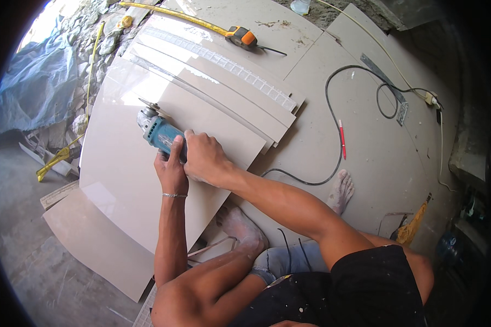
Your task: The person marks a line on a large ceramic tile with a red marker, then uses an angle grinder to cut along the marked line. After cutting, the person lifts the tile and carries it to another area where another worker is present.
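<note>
A teal angle grinder (166,134) is held over a large beige tile (120,174). Its thin cutting disc (149,103) shows nearly edge-on, pointing toward the far left; I cannot tell whether it touches the tile. My left hand (171,173), below a chain bracelet, is closed on the near side of the grinder's body with the thumb on top. Reaching across from the right, my right hand (204,155) wraps round the rear of the body. Beyond the grinder, several narrow tile strips (202,90) lie side by side along the big tile's far edge.
A black cord (333,101) loops over the floor tiles to a plug connection (431,99). A red pen (342,140), a metal square (384,82) and an extended tape measure (241,37) lie around. Rubble (98,60) and a blue sheet (35,90) border the left. My bare feet are close by.
</note>
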`<state>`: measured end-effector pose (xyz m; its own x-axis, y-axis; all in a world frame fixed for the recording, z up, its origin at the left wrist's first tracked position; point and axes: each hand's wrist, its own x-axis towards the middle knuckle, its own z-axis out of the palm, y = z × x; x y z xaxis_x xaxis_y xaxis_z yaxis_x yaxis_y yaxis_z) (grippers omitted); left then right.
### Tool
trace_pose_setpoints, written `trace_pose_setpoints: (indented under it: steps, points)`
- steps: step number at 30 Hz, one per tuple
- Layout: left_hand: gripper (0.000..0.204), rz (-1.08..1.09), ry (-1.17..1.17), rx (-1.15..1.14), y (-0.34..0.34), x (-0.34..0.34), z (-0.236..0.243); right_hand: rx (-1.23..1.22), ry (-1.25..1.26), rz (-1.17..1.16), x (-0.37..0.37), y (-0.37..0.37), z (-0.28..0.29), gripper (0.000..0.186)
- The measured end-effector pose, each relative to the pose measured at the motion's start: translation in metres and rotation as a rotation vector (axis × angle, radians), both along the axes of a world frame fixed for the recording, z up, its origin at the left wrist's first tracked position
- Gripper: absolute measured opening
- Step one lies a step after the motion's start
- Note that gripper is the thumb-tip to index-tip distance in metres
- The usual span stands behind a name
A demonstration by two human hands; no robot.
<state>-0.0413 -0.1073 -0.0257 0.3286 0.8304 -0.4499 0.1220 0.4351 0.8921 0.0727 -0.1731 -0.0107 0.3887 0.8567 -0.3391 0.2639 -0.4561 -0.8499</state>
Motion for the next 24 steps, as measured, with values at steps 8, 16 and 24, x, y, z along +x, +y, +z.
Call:
trace_pose_setpoints:
  steps: [8, 16, 24]
  points:
    - [0.033, 0.001, -0.012, -0.02, -0.007, 0.0005, -0.0001, -0.02, 0.0, 0.003, 0.0004, -0.007, 0.0012, 0.029]
    - [0.036, -0.002, 0.013, -0.002, -0.0076, 0.0024, 0.0034, 0.014, 0.018, -0.009, 0.0017, -0.0072, 0.0005, 0.031]
    - [0.029, 0.009, 0.026, -0.009, -0.0067, 0.0019, 0.0013, 0.008, 0.044, 0.015, 0.0044, -0.0102, 0.0041, 0.029]
